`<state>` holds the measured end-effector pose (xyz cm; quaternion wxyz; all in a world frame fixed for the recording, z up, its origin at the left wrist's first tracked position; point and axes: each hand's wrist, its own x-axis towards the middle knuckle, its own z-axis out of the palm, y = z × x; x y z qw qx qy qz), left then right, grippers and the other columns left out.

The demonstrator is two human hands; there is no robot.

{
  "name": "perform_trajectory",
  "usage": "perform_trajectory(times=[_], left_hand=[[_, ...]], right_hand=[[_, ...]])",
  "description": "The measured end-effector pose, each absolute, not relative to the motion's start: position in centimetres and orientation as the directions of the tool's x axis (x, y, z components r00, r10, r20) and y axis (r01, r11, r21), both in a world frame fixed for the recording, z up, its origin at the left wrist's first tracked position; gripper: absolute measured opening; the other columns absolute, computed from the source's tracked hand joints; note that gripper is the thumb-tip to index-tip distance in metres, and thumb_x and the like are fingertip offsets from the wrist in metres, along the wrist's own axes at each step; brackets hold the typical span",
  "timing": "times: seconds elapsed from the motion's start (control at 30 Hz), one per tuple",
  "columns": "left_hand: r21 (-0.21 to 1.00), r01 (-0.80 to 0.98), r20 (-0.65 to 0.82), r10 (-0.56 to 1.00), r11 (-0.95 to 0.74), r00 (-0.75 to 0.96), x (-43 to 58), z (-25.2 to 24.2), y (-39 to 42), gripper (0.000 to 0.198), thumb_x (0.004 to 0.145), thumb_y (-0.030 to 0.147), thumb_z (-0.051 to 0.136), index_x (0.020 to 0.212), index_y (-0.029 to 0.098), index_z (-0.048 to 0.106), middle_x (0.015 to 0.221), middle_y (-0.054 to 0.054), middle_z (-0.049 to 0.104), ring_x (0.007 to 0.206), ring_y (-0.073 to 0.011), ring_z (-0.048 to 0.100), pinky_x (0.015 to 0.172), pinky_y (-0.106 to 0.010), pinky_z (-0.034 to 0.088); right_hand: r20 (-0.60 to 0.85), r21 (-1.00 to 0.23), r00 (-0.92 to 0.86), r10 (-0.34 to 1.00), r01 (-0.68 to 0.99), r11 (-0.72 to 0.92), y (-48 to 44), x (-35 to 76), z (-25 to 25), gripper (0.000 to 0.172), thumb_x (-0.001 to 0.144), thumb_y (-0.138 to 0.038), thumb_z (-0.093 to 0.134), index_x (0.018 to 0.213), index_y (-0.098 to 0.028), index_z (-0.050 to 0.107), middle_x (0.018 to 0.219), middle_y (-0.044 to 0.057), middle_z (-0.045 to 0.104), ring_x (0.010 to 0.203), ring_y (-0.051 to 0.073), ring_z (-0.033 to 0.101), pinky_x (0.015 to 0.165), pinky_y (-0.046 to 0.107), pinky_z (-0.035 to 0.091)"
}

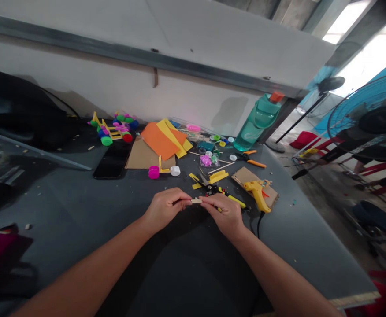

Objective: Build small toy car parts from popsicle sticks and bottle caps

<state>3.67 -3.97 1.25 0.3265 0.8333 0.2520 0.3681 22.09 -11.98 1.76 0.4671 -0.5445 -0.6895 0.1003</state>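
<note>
Between my two hands, just above the grey table (120,220), is a short pale strip that looks like wood (196,201). My left hand (168,204) pinches its left end with closed fingers. At the other end my right hand (224,211) pinches it too, its fingers curled. Right behind my right hand lie pliers or cutters with black and yellow handles (226,192), beside folded yellow pieces (218,176). A small yellow frame with a pink and a white bottle-cap wheel (160,169) stands beyond my left hand.
A yellow glue gun (257,193) rests on cardboard (270,190) at right, its cord trailing. Behind are orange paper (161,140), a phone (109,160), small wheeled models (113,130), orange-handled pliers (254,160) and a teal bottle (257,123). A fan (374,119) stands beyond the table edge.
</note>
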Motion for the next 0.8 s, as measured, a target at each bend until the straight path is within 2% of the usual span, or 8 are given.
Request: perform_trajectory(times=[0.47, 0.8], left_hand=[[0.649, 0.167, 0.527, 0.596, -0.742, 0.606, 3.77, 1.12, -4.15, 0.013, 0.084, 0.021, 0.054, 0.089, 0.019, 0.066, 0.076, -0.001, 0.066, 0.07, -0.0099, 0.061, 0.065, -0.02, 0.046], [0.64, 0.18, 0.529, 0.598, -0.747, 0.602, 3.7, 1.18, -4.28, 0.015, 0.086, 0.023, 0.052, 0.09, 0.019, 0.066, 0.078, -0.002, 0.067, 0.07, -0.0106, 0.061, 0.065, -0.021, 0.047]], right_hand=[[0.522, -0.665, 0.063, 0.851, 0.655, 0.359, -12.02, 21.94, 2.09, 0.016, 0.081, -0.02, 0.059, 0.09, -0.024, 0.07, 0.079, 0.002, 0.071, 0.074, 0.016, 0.065, 0.07, 0.028, 0.051], [0.504, -0.679, 0.057, 0.862, 0.644, 0.354, -12.02, 21.88, 2.24, 0.015, 0.08, -0.019, 0.059, 0.089, -0.024, 0.071, 0.078, 0.002, 0.071, 0.074, 0.016, 0.065, 0.069, 0.029, 0.051]])
